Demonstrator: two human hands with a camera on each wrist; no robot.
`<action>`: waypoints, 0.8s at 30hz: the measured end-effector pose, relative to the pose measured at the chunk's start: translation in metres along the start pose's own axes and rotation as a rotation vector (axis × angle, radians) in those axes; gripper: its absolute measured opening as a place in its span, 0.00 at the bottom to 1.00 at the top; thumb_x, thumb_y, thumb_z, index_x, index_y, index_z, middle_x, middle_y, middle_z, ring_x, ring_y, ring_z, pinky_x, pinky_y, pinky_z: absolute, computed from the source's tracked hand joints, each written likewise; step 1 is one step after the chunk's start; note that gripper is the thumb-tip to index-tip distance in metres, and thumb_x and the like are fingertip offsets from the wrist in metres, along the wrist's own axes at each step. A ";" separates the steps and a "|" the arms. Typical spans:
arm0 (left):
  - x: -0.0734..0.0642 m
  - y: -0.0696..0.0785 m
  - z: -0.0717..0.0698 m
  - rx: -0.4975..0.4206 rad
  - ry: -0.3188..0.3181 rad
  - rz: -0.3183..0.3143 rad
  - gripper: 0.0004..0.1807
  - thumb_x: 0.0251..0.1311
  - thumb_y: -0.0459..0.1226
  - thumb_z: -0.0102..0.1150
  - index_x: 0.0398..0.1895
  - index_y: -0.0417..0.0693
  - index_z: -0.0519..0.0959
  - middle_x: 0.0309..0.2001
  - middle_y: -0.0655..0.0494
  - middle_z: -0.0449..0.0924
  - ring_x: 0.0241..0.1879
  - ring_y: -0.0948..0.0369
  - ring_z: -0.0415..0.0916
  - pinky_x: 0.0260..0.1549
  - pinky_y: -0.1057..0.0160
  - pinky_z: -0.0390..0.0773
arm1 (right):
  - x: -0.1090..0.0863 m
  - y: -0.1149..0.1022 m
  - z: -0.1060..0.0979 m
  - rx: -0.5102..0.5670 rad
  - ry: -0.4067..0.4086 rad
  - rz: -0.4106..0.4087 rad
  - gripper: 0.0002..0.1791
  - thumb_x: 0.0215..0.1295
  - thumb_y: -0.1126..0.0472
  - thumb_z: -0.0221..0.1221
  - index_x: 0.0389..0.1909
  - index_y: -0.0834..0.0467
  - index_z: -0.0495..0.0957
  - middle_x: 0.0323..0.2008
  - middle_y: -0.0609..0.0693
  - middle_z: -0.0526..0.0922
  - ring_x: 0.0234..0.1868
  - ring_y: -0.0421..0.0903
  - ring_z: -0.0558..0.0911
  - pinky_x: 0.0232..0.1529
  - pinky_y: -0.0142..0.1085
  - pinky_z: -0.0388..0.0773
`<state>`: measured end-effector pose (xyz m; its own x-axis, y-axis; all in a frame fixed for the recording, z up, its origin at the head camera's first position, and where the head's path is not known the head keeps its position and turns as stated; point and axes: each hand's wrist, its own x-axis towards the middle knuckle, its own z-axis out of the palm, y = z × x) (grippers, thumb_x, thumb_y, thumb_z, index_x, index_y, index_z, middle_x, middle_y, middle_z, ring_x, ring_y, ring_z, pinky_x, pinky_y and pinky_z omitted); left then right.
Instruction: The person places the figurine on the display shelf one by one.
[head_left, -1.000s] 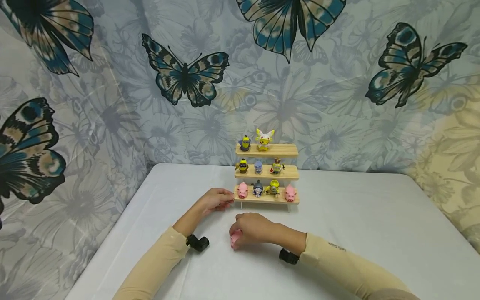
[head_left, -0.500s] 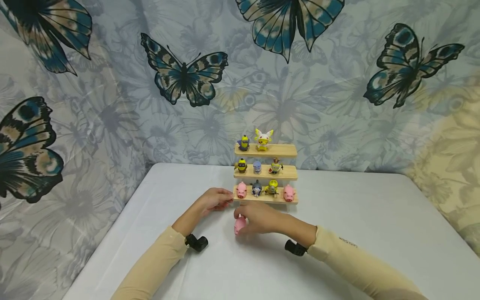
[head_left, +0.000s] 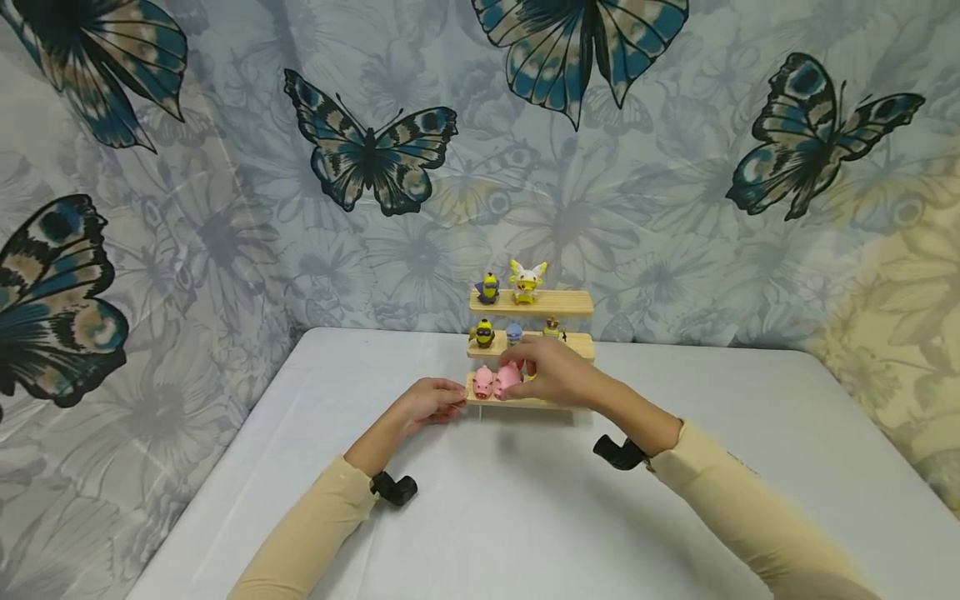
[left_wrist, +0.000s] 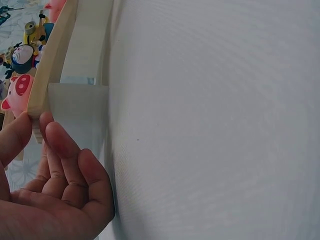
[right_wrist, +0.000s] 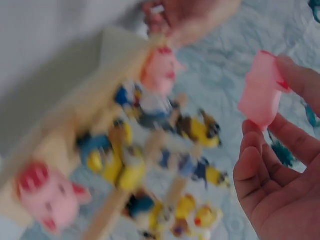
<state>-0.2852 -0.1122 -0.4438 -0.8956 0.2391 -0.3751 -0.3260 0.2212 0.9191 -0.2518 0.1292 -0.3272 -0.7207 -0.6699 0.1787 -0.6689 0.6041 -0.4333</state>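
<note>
My right hand (head_left: 558, 367) pinches a pink toy pig (head_left: 507, 379) between thumb and fingers, in front of the lower part of a three-tier wooden display stand (head_left: 566, 302). In the right wrist view the pig (right_wrist: 262, 92) is held apart from the boards. My left hand (head_left: 431, 402) pinches the left end of the lowest board (left_wrist: 55, 55), thumb above and forefinger under. Just beside that thumb sits another pink pig (left_wrist: 21, 92). A third pig (right_wrist: 47, 197) stands at the board's other end. My right hand hides much of the lowest tier in the head view.
Two figurines, one with a white head (head_left: 527, 282), stand on the top tier. The middle tier bears a yellow-and-black figurine (head_left: 484, 335), a blue-grey one (head_left: 513, 333) and a crowned one (head_left: 552, 327). The stand is on a white table (head_left: 360, 358) before a butterfly-print cloth (head_left: 570, 208).
My right hand has lifted the pig from near the table, up and to the right, to the front of the stand. The left hand keeps its place at the board's end.
</note>
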 end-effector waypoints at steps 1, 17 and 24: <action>0.000 0.000 0.000 0.000 -0.001 -0.005 0.15 0.67 0.37 0.57 0.51 0.37 0.77 0.31 0.59 0.83 0.27 0.68 0.75 0.30 0.68 0.75 | -0.001 0.001 -0.005 0.005 0.011 0.020 0.19 0.57 0.55 0.69 0.48 0.57 0.82 0.40 0.51 0.81 0.34 0.46 0.76 0.34 0.33 0.72; 0.004 0.001 0.000 -0.014 0.007 -0.026 0.15 0.66 0.36 0.57 0.52 0.37 0.77 0.30 0.60 0.82 0.26 0.68 0.75 0.29 0.68 0.75 | 0.011 0.045 -0.058 -0.028 0.160 0.199 0.20 0.56 0.59 0.69 0.47 0.64 0.80 0.38 0.57 0.82 0.32 0.48 0.73 0.33 0.36 0.69; 0.005 0.000 -0.001 -0.022 0.014 -0.030 0.14 0.66 0.36 0.57 0.51 0.38 0.78 0.31 0.59 0.82 0.27 0.67 0.76 0.30 0.68 0.76 | 0.016 0.067 -0.067 -0.037 0.194 0.264 0.23 0.58 0.59 0.67 0.53 0.65 0.79 0.40 0.59 0.83 0.34 0.50 0.73 0.34 0.37 0.68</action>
<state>-0.2898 -0.1116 -0.4457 -0.8893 0.2193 -0.4014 -0.3594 0.2077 0.9098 -0.3203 0.1871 -0.2943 -0.8891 -0.3952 0.2311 -0.4578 0.7635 -0.4555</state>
